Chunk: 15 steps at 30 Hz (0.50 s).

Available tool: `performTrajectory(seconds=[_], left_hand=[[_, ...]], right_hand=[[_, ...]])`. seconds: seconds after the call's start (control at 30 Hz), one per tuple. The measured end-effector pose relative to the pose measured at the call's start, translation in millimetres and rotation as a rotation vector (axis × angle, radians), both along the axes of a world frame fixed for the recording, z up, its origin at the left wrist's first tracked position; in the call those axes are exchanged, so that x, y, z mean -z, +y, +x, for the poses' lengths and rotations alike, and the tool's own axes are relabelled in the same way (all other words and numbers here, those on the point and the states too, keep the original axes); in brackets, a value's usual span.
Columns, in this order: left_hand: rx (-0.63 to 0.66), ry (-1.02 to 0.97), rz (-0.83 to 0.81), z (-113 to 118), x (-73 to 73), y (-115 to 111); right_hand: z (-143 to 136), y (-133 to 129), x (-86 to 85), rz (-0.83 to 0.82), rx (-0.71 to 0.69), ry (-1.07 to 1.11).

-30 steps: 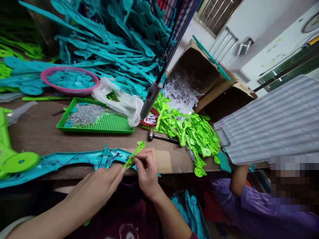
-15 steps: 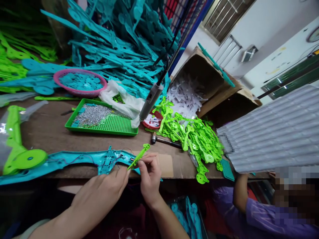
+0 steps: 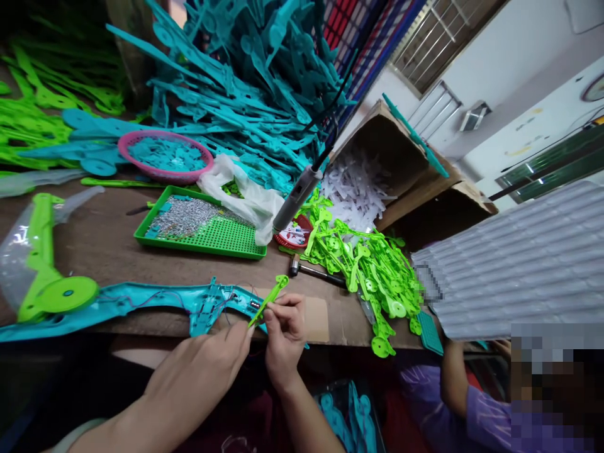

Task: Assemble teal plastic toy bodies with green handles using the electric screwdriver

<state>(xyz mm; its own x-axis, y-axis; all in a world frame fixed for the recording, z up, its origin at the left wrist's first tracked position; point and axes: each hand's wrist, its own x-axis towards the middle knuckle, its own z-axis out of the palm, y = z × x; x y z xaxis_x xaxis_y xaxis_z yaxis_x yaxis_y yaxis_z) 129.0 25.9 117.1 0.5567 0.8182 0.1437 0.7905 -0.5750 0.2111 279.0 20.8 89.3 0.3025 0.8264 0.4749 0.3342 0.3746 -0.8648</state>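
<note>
Both hands grip a slim lime-green plastic part (image 3: 274, 292) with a rounded end, tilted up to the right. My left hand (image 3: 207, 355) has its lower end, the fingers closed. From the right, my right hand (image 3: 286, 330) pinches it near the middle; whatever else sits between those fingertips is hidden. Just behind the hands lies a long teal plastic half-shell (image 3: 155, 299), shaped like a toy bow, with thin wires running inside it. At its left end a green arm with a round disc (image 3: 66, 294) and a clear plastic piece is attached.
A green tray (image 3: 221, 242) of small metal pieces and a pink basket (image 3: 165, 139) of teal parts stand behind. A hanging electric screwdriver (image 3: 298, 196), a hammer (image 3: 318, 272) and piled green parts (image 3: 363, 264) are to the right. A co-worker's arm (image 3: 453, 377) shows at far right.
The view has shifted slightly, so the bench contents appear a little further right and lower. Both hands keep their hold on the green part, with hardly any movement against the shell.
</note>
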Motion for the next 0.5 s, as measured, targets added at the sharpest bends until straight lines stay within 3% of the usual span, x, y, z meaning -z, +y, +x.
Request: performTrajectory(seconds=[0.23, 0.37, 0.5], left_hand=[[-0.002, -0.016, -0.077, -2.0, 8.2, -3.3], [0.000, -0.029, -0.118, -2.7, 11.0, -3.6], [-0.005, -0.139, -0.006, -3.5, 16.3, -6.9]], right_hand=[[7.4, -2.3, -18.9, -0.072, -0.056, -0.175], [4.2, -3.9, -22.3, -0.154, -0.046, -0.096], [-1.8, -4.7, -18.6, -0.188, -0.057, 0.072]])
